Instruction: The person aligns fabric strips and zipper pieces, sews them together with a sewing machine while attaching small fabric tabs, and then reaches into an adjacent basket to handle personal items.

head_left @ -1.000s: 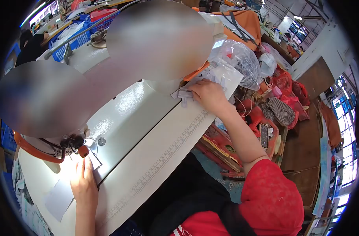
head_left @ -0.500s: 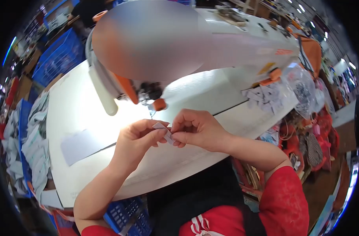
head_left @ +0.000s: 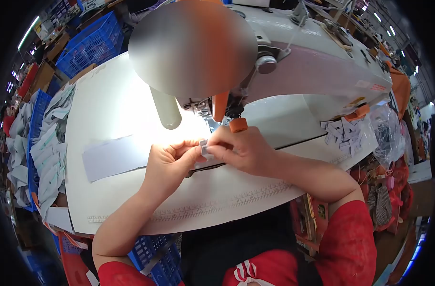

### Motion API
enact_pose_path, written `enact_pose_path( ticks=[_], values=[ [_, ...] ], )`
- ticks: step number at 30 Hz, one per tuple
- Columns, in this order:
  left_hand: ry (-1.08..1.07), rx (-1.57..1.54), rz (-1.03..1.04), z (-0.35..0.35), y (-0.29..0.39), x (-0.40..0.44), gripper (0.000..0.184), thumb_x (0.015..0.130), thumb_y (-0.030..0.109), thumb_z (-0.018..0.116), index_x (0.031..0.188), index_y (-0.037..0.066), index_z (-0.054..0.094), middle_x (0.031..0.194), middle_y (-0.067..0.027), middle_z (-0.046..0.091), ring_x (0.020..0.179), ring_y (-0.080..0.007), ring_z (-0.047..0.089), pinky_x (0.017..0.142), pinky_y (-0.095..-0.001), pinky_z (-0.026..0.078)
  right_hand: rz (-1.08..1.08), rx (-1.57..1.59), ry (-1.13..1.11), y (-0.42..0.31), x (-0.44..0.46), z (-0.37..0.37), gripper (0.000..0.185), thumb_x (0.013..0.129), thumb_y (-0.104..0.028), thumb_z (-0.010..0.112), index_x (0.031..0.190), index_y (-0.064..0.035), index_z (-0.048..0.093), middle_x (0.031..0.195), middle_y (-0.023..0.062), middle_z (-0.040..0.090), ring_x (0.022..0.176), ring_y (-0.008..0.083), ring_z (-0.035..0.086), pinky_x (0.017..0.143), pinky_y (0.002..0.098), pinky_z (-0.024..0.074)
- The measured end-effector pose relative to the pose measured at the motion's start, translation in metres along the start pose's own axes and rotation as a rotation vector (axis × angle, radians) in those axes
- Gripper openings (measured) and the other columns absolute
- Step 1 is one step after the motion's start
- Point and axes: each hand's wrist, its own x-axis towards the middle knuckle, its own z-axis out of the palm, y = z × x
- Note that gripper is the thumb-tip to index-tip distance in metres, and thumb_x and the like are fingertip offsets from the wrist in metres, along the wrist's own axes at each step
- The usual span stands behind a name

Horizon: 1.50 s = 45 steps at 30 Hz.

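Between the fingertips of both hands is a small white fabric label, bent or folded over. My left hand pinches its left side, thumb toward me. My right hand pinches the other side, and its fingers hide part of the piece. Just beyond the hands stands a white sewing machine, its needle area brightly lit. An orange knob on the machine sits close above my right hand.
A pale flat sheet lies left on the white table, which has a printed ruler along its front. Small printed labels are heaped at right beside a clear plastic bag. Grey cloth pieces and a blue crate stand left.
Both hands have moved a little nearer the needle area, still pinching the label. The label was a flat strip and now looks folded. The camera view has shifted.
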Motion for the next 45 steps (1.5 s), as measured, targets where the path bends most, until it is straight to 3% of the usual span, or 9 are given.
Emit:
enact_pose_path(
  ticks=[2, 17, 23, 27, 32, 38, 42, 45],
  values=[
    [0.004, -0.004, -0.025, 0.002, 0.001, -0.001, 0.013, 0.088, 0.003, 0.071, 0.099, -0.004, 0.071, 0.074, -0.0074, 0.070, 0.059, -0.0066, 0.058, 0.055, -0.0147, 0.047, 0.190, 0.212, 0.025, 0.001, -0.002, -0.001, 0.004, 0.089, -0.004, 0.065, 0.090, -0.0069, 0.063, 0.075, -0.0007, 0.061, 0.061, 0.0108, 0.051, 0.056, 0.0241, 0.0387],
    [-0.059, 0.142, 0.008, 0.001, 0.001, 0.001, 0.011, 0.089, 0.003, 0.071, 0.098, -0.004, 0.071, 0.075, -0.0102, 0.071, 0.064, -0.0100, 0.067, 0.055, -0.0157, 0.050, 0.156, 0.186, 0.059, 0.006, -0.003, 0.004, 0.006, 0.088, -0.002, 0.066, 0.086, -0.0063, 0.062, 0.075, -0.0010, 0.060, 0.062, 0.0099, 0.049, 0.057, 0.0236, 0.0398],
    [-0.007, 0.006, -0.021, -0.005, 0.004, 0.004, 0.014, 0.089, 0.007, 0.071, 0.097, -0.004, 0.072, 0.074, -0.0058, 0.070, 0.067, -0.0078, 0.066, 0.055, -0.0168, 0.049, 0.216, 0.331, 0.000, 0.016, -0.003, 0.001, 0.008, 0.085, -0.003, 0.069, 0.090, -0.0072, 0.064, 0.080, 0.0008, 0.063, 0.064, 0.0123, 0.053, 0.057, 0.0252, 0.0424],
    [-0.051, -0.112, -0.092, -0.009, 0.003, 0.006, 0.019, 0.089, 0.010, 0.072, 0.101, -0.005, 0.070, 0.073, -0.0069, 0.069, 0.066, -0.0097, 0.067, 0.054, -0.0181, 0.051, -0.353, -0.328, 0.140, 0.025, 0.000, -0.001, 0.017, 0.080, -0.004, 0.073, 0.095, -0.0071, 0.065, 0.085, 0.0031, 0.065, 0.068, 0.0159, 0.059, 0.057, 0.0270, 0.0447],
    [-0.072, -0.118, -0.152, -0.010, 0.006, 0.007, 0.025, 0.089, 0.011, 0.072, 0.107, -0.006, 0.068, 0.076, -0.0084, 0.069, 0.064, -0.0106, 0.066, 0.055, -0.0192, 0.052, -0.571, -0.459, 0.188, 0.028, 0.002, 0.001, 0.021, 0.077, -0.007, 0.074, 0.097, -0.0069, 0.066, 0.091, 0.0043, 0.067, 0.072, 0.0184, 0.063, 0.056, 0.0280, 0.0458],
    [-0.030, 0.087, -0.125, -0.009, 0.010, 0.009, 0.032, 0.086, 0.010, 0.076, 0.111, -0.008, 0.067, 0.081, -0.0120, 0.069, 0.054, -0.0121, 0.058, 0.051, -0.0205, 0.052, -0.585, -0.590, 0.182, 0.034, 0.002, -0.002, 0.021, 0.074, -0.004, 0.075, 0.092, -0.0067, 0.066, 0.089, 0.0023, 0.065, 0.067, 0.0159, 0.059, 0.053, 0.0285, 0.0433],
    [-0.099, 0.997, 0.593, -0.019, 0.001, 0.017, 0.028, 0.086, 0.009, 0.072, 0.108, -0.008, 0.068, 0.075, -0.0094, 0.067, 0.052, -0.0135, 0.054, 0.051, -0.0257, 0.046, -0.513, -0.666, 0.269, 0.047, 0.006, -0.016, 0.016, 0.073, -0.009, 0.072, 0.079, -0.0122, 0.058, 0.077, -0.0023, 0.052, 0.059, 0.0121, 0.049, 0.047, 0.0270, 0.0375],
    [-0.098, 0.975, 0.594, -0.024, -0.002, 0.021, 0.029, 0.084, 0.008, 0.073, 0.109, -0.006, 0.068, 0.073, -0.0085, 0.066, 0.051, -0.0151, 0.052, 0.051, -0.0275, 0.044, -0.453, -0.680, 0.189, 0.045, 0.001, -0.024, 0.020, 0.070, -0.004, 0.075, 0.084, -0.0093, 0.062, 0.077, -0.0011, 0.055, 0.059, 0.0125, 0.048, 0.048, 0.0278, 0.0372]
  ],
)
